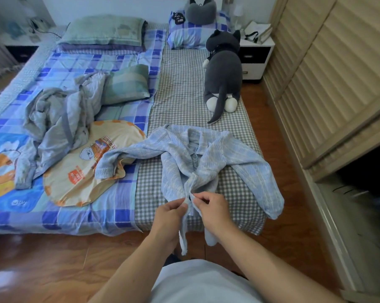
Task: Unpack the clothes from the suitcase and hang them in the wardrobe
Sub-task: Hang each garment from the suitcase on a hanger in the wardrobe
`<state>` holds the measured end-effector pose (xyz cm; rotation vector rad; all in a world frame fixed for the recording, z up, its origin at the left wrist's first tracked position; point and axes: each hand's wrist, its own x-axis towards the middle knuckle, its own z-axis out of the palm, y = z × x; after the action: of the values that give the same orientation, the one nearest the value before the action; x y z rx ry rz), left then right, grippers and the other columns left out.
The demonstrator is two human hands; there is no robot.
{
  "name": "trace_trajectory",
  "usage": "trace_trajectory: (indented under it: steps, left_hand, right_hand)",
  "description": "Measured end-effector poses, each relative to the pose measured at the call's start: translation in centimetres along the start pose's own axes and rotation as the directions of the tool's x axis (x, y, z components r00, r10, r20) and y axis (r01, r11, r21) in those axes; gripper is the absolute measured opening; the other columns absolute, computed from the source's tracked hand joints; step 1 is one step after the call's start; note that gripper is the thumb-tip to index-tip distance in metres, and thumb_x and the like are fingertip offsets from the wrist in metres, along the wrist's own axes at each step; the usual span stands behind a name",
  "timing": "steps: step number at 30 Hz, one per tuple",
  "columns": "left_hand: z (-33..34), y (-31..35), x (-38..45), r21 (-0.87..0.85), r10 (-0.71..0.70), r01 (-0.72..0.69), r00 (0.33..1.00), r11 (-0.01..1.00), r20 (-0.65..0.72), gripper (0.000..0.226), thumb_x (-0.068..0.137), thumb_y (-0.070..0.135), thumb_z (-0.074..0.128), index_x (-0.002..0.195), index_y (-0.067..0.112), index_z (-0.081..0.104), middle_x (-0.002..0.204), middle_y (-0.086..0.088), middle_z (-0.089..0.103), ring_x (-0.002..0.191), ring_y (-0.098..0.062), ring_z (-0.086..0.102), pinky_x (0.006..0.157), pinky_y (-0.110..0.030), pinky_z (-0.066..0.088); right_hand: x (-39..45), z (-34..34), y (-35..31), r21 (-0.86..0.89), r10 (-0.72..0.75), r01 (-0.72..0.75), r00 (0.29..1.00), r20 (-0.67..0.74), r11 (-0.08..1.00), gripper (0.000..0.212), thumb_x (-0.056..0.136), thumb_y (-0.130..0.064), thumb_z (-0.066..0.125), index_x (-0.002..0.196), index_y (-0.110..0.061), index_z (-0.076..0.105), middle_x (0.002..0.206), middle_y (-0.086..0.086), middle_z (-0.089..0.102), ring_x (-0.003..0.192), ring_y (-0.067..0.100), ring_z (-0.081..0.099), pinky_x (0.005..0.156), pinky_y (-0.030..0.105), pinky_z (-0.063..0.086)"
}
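Head view looks down on a bed (180,84) with a light blue shirt (208,158) spread face up on its grey checked sheet, at about 6 o'clock of the bed, near the foot edge. One sleeve reaches out toward 9 o'clock and lies over a round peach cushion (84,167); the other sleeve runs toward 4 o'clock and droops over the bed's edge. The shirt's lower hem hangs off the foot of the bed toward the person.

Both hands meet at the shirt's front opening, low on the garment. The left hand (169,217) has its fingers (180,203) narrowed into a pinch on the left front edge of the shirt. The right hand (213,209) pinches the facing edge, thumb and forefinger close together, the remaining fingers loosely curled. The two hands sit just beside each other, almost touching.

At 10 o'clock of the shirt lies a crumpled grey-blue garment (60,119) on the blue plaid sheet, touching the peach cushion. A grey plush cat (224,71) lies at 1 o'clock, well apart from the shirt. The wardrobe (328,84) with slatted doors stands at 3 o'clock, its dark opening lower down at 4 o'clock
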<state>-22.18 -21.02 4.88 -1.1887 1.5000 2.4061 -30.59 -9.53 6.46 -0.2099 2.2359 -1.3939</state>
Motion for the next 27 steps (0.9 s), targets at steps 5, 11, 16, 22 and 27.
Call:
trace_trajectory:
  steps: [5, 11, 16, 22, 27]
  left_hand:
    - [-0.1, 0.3, 0.6, 0.047, 0.048, -0.049, 0.999, 0.998, 0.019, 0.024, 0.099, 0.017, 0.058, 0.111, 0.014, 0.078, 0.116, -0.019, 0.073, 0.114, -0.037, 0.068, 0.105, -0.057, 0.048]
    - [-0.2, 0.3, 1.3, 0.117, 0.063, -0.06, 0.998, 0.991, -0.022, 0.027, 0.086, 0.031, 0.068, 0.109, 0.023, 0.079, 0.112, -0.009, 0.076, 0.112, -0.03, 0.07, 0.103, -0.055, 0.05]
    - [0.4, 0.5, 1.3, 0.137, 0.09, -0.079, 0.993, 0.987, -0.078, 0.015, 0.096, 0.014, 0.067, 0.103, 0.017, 0.08, 0.101, -0.006, 0.079, 0.104, -0.023, 0.073, 0.101, -0.05, 0.053]
    - [0.8, 0.5, 1.5, 0.111, 0.064, -0.049, 0.99, 0.993, -0.128, 0.013, 0.092, 0.015, 0.072, 0.103, 0.016, 0.079, 0.101, -0.006, 0.079, 0.104, -0.024, 0.073, 0.101, -0.049, 0.054]
    - [1.5, 0.3, 1.5, 0.111, 0.051, -0.035, 0.989, 0.993, -0.142, 0.014, 0.092, 0.017, 0.072, 0.103, 0.016, 0.08, 0.101, -0.006, 0.079, 0.104, -0.024, 0.073, 0.1, -0.05, 0.054]
  right_hand:
    - [0.1, -0.4, 0.6, 0.119, 0.043, -0.046, 0.999, 0.026, 0.992, 0.016, 0.097, -0.016, 0.064, 0.104, -0.02, 0.078, 0.093, -0.011, 0.076, 0.09, 0.001, 0.069, 0.084, 0.022, 0.055]
    - [0.8, -0.4, 0.5, 0.041, 0.032, -0.034, 0.999, 0.041, 0.999, 0.016, 0.094, -0.018, 0.068, 0.106, -0.02, 0.078, 0.093, -0.013, 0.074, 0.092, 0.0, 0.068, 0.082, 0.018, 0.052]
    - [0.7, -0.3, 0.3, -0.066, -0.011, 0.012, 1.0, 0.021, 0.998, 0.015, 0.093, -0.018, 0.07, 0.105, -0.019, 0.078, 0.095, -0.012, 0.074, 0.092, 0.002, 0.066, 0.085, 0.023, 0.054]
    - [0.6, -0.6, 0.1, -0.207, -0.122, 0.119, 0.992, -0.003, 0.971, 0.016, 0.093, -0.018, 0.069, 0.107, -0.016, 0.077, 0.094, -0.011, 0.068, 0.089, 0.001, 0.061, 0.072, 0.007, 0.041]
    - [1.0, -0.9, 0.2, -0.277, -0.167, 0.168, 0.986, 0.026, 0.946, 0.012, 0.092, -0.018, 0.069, 0.099, -0.015, 0.079, 0.082, -0.015, 0.058, 0.082, 0.006, 0.059, 0.068, 0.01, 0.038]
